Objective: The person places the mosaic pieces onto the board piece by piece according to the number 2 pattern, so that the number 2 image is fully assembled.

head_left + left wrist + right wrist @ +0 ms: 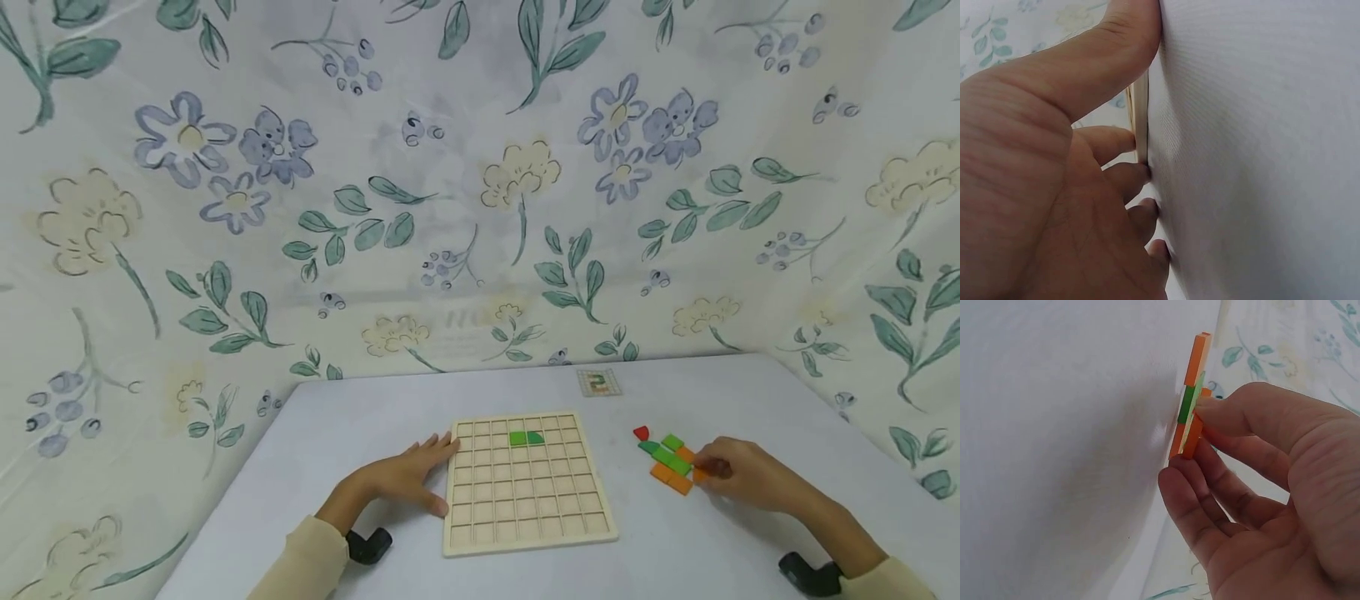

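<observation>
A square wooden grid board (525, 492) lies on the table, with a green square tile (517, 438) and a green quarter-round tile (535, 437) in its upper cells. At the board's left edge rests my left hand (408, 477), fingers spread, fingertips and thumb against the rim; the wrist view shows the fingers along the board's side (1141, 119). My right hand (738, 471) is at a cluster of loose tiles right of the board. Its thumb and index finger pinch an orange tile (1192, 439), which overlaps other tiles in the right wrist view.
Loose orange tiles (671, 478), green tiles (671, 461) and a red rounded tile (641, 433) lie together right of the board. A small card with a gridded pattern (599, 382) lies near the table's back edge. Floral cloth (480, 208) hangs behind the white table (360, 433).
</observation>
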### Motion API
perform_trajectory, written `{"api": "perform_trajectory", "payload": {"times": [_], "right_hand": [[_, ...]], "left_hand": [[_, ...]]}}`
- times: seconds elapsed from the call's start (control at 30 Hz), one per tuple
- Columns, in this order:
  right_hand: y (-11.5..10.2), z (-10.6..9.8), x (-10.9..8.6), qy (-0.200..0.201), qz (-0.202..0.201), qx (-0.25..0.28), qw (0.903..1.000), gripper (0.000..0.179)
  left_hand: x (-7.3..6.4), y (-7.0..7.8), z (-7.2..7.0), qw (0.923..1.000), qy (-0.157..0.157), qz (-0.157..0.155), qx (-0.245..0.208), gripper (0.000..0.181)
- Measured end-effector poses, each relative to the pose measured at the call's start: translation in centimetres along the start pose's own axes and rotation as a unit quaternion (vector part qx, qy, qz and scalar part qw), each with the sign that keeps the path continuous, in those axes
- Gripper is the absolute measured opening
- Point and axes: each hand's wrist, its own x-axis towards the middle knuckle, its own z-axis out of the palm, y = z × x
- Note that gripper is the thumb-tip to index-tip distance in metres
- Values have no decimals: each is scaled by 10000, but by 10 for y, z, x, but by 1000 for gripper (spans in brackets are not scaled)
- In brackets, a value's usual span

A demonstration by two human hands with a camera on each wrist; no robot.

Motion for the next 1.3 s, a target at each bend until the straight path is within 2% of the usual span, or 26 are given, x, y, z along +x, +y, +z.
{"api": "perform_trajectory", "payload": {"times": [0.1, 0.27, 0.4, 0.57, 0.87, 1.3], "right_hand": [[0, 2, 1, 27, -108, -9, 9999, 24], [-3, 0, 1, 16, -61, -63, 10000, 24], [-5, -1, 4, 83, -349, -55, 9993, 25], [-8, 0, 15, 143, -735, -98, 9971, 21], [-25, -3, 36, 117, -960, -118, 9952, 22], [-51, 7, 68, 75, -805, -139, 9966, 25]], "left_hand": [[-3, -1, 0, 10000, -8, -14, 3, 109], [-4, -1, 0, 10000, -29, -20, 10, 108], [-2, 0, 0, 10000, -51, -50, -37, 109], [-2, 0, 1, 10000, -17, -83, -46, 109], [-2, 1, -3, 9999, -55, -103, 3, 109], [0, 0, -2, 9999, -97, 3, -26, 109]]}}
